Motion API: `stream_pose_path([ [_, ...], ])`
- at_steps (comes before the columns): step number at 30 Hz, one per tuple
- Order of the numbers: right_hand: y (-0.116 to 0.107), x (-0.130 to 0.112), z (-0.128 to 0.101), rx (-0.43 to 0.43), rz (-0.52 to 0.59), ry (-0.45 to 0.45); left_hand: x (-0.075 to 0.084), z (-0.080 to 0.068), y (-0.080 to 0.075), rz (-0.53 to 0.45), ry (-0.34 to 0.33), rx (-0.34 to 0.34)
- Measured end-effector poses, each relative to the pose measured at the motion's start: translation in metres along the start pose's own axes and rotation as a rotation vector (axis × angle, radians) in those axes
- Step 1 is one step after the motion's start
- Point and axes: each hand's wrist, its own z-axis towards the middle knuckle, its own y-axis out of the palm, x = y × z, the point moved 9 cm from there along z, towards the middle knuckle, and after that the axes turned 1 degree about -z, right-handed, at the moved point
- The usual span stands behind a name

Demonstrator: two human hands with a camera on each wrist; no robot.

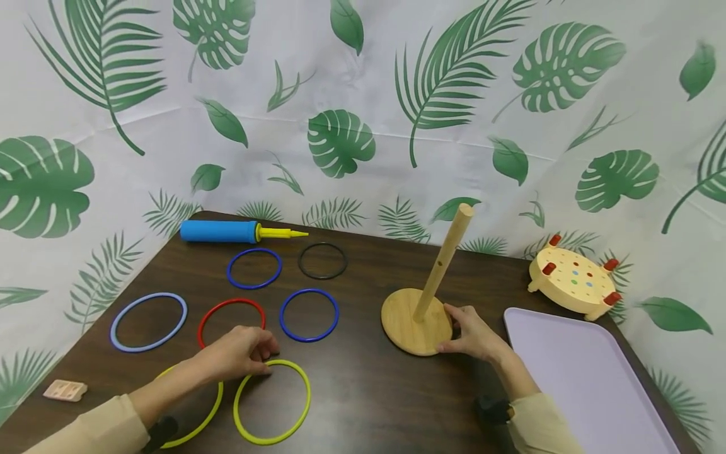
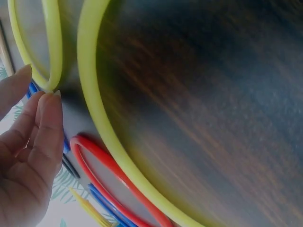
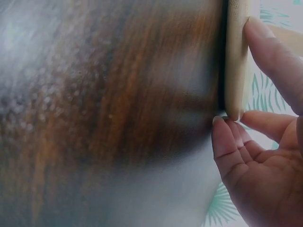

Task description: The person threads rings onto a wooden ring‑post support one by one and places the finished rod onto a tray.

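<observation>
My left hand (image 1: 241, 353) reaches over the dark table (image 1: 363, 403) and pinches the top rim of a yellow ring (image 1: 272, 401) between thumb and fingertips (image 2: 49, 109). In the left wrist view that yellow ring (image 2: 52, 42) lies flat, and a second yellow ring (image 2: 109, 132) passes under my wrist. My right hand (image 1: 471, 333) grips the edge of the round wooden stand base (image 1: 411, 325), thumb (image 3: 270, 52) on top and fingers (image 3: 227, 146) at the rim. Its peg (image 1: 445, 261) leans up to the right.
A red ring (image 1: 230, 321), two blue rings (image 1: 309, 314) (image 1: 254, 268), a light blue ring (image 1: 149, 321) and a black ring (image 1: 322, 260) lie flat. Behind them lies a blue pump (image 1: 218, 231). At the right are a lavender tray (image 1: 590, 378) and a wooden peg toy (image 1: 573, 280).
</observation>
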Motion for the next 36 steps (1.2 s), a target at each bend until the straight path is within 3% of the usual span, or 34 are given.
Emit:
stream_pose_path([
  [14, -0.001, 0.005, -0.002, 0.000, -0.023, 0.012, 0.008, 0.003, 0.009, 0.041, 0.051, 0.004],
  [19, 0.000, 0.006, -0.003, 0.003, -0.013, 0.026, 0.010, 0.005, 0.009, 0.030, 0.035, -0.028],
  [28, -0.001, 0.007, -0.002, 0.014, -0.027, 0.042, 0.019, 0.016, -0.003, -0.226, -0.062, -0.113],
  [36, -0.002, 0.008, -0.003, 0.024, -0.034, 0.039, 0.047, 0.043, -0.036, -0.440, -0.050, -0.033],
])
